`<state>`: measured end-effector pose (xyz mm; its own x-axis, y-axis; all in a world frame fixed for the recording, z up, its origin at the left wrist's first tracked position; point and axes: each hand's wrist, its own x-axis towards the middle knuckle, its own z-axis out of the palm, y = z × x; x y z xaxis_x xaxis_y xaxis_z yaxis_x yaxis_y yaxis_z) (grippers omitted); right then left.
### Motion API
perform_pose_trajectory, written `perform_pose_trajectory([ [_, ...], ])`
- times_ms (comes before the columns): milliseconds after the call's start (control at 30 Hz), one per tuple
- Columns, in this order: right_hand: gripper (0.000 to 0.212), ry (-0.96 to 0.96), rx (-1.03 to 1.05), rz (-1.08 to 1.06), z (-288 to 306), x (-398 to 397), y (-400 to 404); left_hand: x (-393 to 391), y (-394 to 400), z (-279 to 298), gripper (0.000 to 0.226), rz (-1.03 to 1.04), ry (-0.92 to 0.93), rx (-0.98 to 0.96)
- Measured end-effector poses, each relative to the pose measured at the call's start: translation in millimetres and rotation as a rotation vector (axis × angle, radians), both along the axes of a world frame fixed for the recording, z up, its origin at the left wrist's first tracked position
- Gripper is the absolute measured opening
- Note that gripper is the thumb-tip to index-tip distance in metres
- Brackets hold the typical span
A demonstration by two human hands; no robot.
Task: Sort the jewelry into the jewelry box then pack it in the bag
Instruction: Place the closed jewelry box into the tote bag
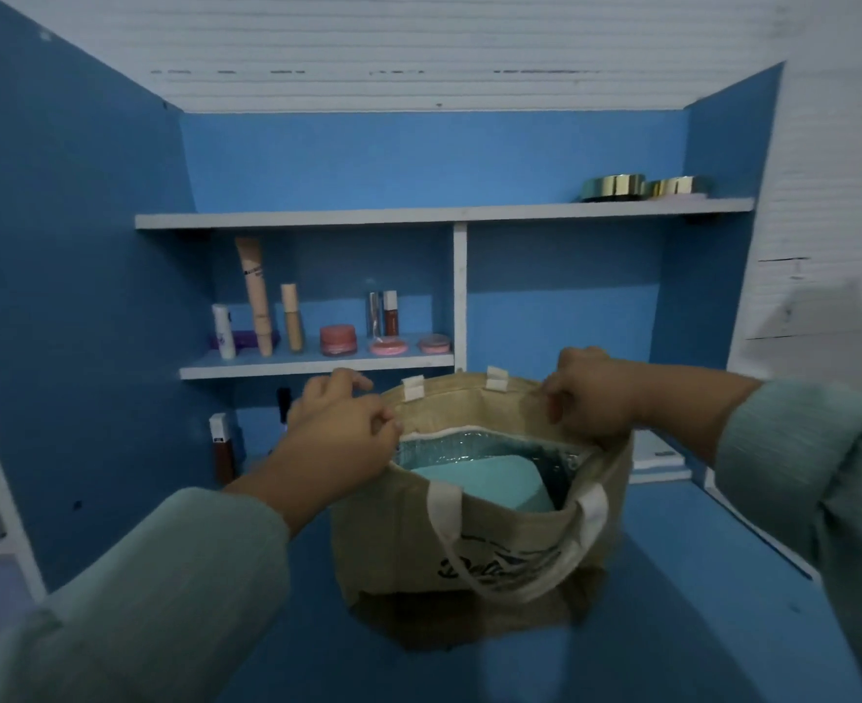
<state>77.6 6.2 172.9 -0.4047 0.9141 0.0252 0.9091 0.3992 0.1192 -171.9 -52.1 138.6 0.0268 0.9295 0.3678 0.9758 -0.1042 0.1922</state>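
Jute is what both hands have hold of. The left hand (340, 431) is curled shut on the left end of the bag's (474, 540) rim, knuckles up, fingers pinching the edge; the right hand (588, 393) is closed the same way on the right end. Between them they hold the mouth wide, and the bag stands upright on the blue table (698, 575).

Down inside, against a shiny foil-like lining, lies a pale teal box (479, 482), one rounded corner towards the near wall. I take it for the jewelry box, lid shut as far as can be seen; no loose jewelry shows anywhere. One white handle (520, 555) droops over the near face; only the stubs of the far one show at the back rim.

Judging by this, sorting is finished and the packing is at its tail end: the box is already in, and the hands look to be settling or closing the bag. What seems left is to bring the two rim ends together, keeping the box flat at the bottom, or gather both handles. Whether the mouth has a zip cannot be told.

Behind, the shelf (317, 365) carries cosmetics tubes and small pink pots, untouched.
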Motion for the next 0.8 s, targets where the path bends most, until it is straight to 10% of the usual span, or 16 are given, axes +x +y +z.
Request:
perform_pose_trajectory([
  [333, 0.033, 0.606, -0.502, -0.091, -2, 57, -20, 120, 31, 17, 0.041, -0.296, 0.066, -0.494],
  [800, 0.033, 0.769, -0.161, 0.096, -16, 75, -4, 161, 68, 5, 0.02, -0.297, -0.165, -0.588],
])
